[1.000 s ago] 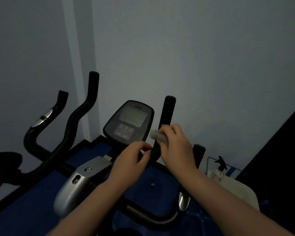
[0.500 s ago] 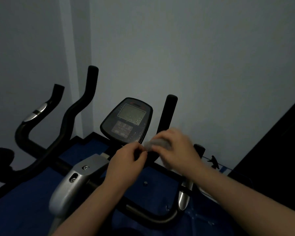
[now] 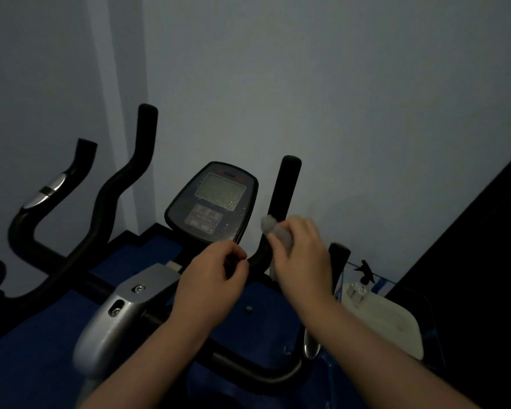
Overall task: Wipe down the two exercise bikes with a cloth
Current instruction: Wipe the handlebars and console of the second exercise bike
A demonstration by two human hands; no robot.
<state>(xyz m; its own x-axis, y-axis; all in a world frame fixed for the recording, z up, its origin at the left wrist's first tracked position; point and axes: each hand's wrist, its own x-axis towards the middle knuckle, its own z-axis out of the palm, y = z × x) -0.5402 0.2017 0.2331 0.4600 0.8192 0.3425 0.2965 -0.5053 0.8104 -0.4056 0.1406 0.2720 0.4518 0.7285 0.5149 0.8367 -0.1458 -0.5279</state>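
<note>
The near exercise bike has a dark console (image 3: 211,202) with a droplet-speckled screen and a silver frame cover (image 3: 121,317). Its black right handlebar (image 3: 283,196) rises upright beside the console. My right hand (image 3: 301,255) grips a pale cloth (image 3: 273,228) wrapped against the lower part of that handlebar. My left hand (image 3: 213,278) sits just left of the bar's bend with fingers curled; whether it grips the bar is unclear. A second bike's black handlebars (image 3: 115,184) stand at the left.
A spray bottle (image 3: 363,278) stands on a white surface (image 3: 384,323) at the right, behind the bike. Blue mat (image 3: 42,355) covers the floor. A pale wall is close ahead and a dark panel (image 3: 469,261) runs along the right.
My right hand with the cloth slid a little down and then back up along the right handlebar. The view shifted slightly. My left hand stayed near the bar's bend.
</note>
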